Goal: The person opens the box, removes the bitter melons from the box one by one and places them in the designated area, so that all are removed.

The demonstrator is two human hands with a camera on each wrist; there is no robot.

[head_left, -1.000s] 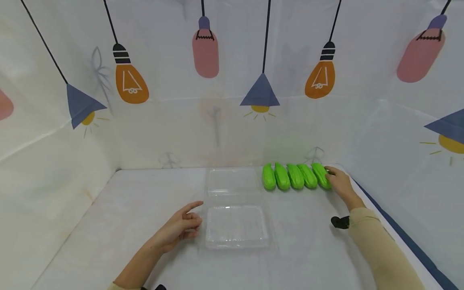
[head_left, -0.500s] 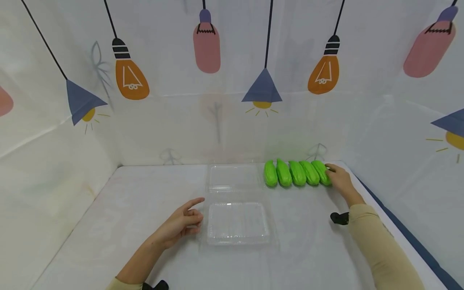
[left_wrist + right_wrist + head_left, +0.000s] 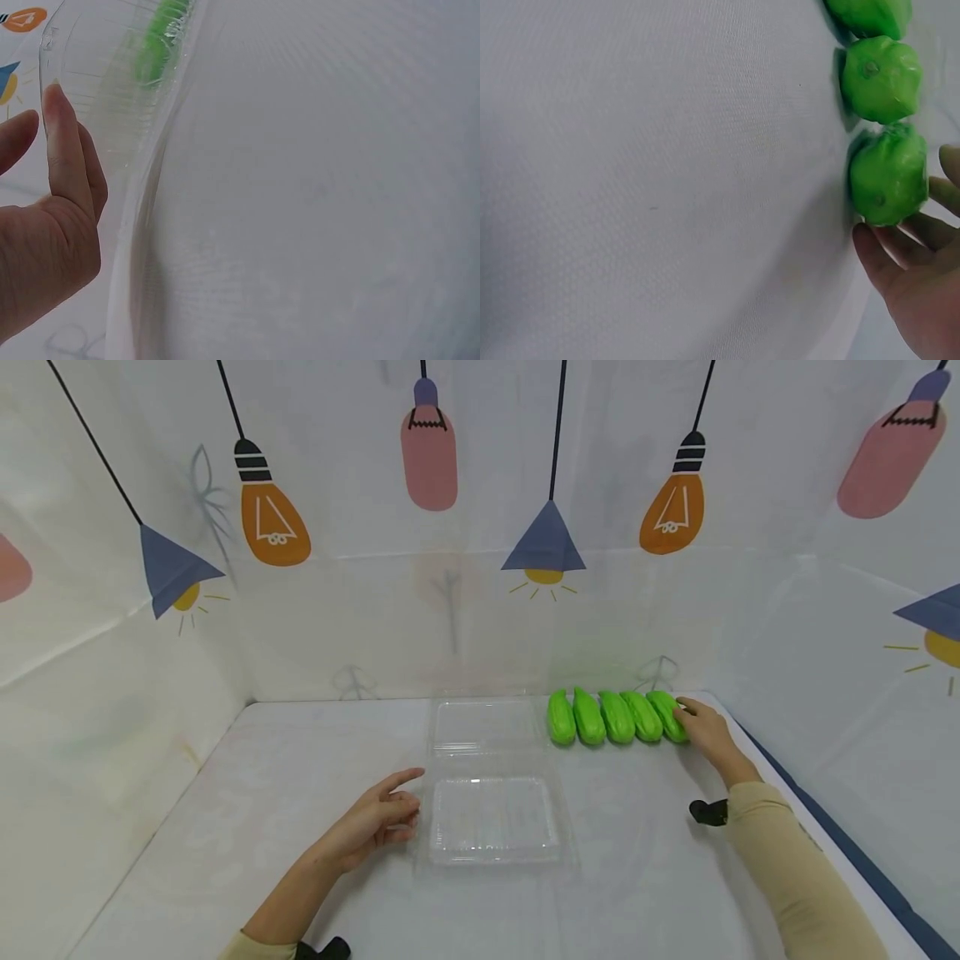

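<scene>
- Green gourd (image 3: 669, 717), the rightmost of five glossy, bright green, ribbed toy vegetables lined up side by side at the far right of the white tabletop (image 3: 300, 777), lies against the fingers of the right hand (image 3: 703, 732).
- Right hand's grip: in the right wrist view the fingertips (image 3: 870, 244) touch that green gourd (image 3: 889, 176) at its near end and side, fingers gently bent around it; whether it is truly clasped I cannot tell.
- Left hand (image 3: 375, 822) rests on the tabletop just beside the clear plastic clamshell box (image 3: 491, 818), grip released, forefinger stretched out toward the box's edge.
- Head view alone shows the whole row and the box lying open, lid part to the rear; the left wrist view shows the left hand (image 3: 45, 247) close by the clear rim (image 3: 150, 187), with a green blur seen through the plastic.
- Right wrist view takes in only three gourds.
- Count: five gourds, one box, two hands.
</scene>
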